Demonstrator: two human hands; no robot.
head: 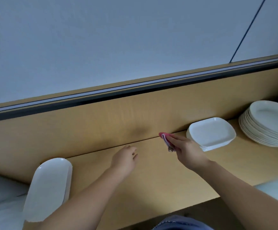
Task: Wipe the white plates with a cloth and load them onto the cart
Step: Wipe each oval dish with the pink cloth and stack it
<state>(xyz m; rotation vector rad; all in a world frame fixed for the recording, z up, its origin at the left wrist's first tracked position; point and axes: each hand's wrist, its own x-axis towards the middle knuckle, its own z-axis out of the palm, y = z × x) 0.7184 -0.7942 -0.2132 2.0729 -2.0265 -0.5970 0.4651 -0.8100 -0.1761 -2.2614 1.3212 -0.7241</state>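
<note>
- White oval plates (48,188) are stacked nearest, at the left end of the wooden counter (151,188); no plate is held or being wiped.
- No cart can be made out with certainty, so nothing is shown as loaded. The task is judged to be at an early or between-plates stage, with most of the work left.
- The left hand (125,160) is held over the middle of the counter, palm down, its fingers loosely curled and empty.
- The right hand (188,151) is stretched further forward, its fingers nearly straight, and a folded pink cloth (165,138) is gripped under them, its end showing past the fingertips.
- Just beyond that hand a stack of rectangular plates (211,133) is set against the back panel, near the cloth but not touched by it.
- Furthest right, a taller stack of round plates (267,125) is left untouched.
</note>
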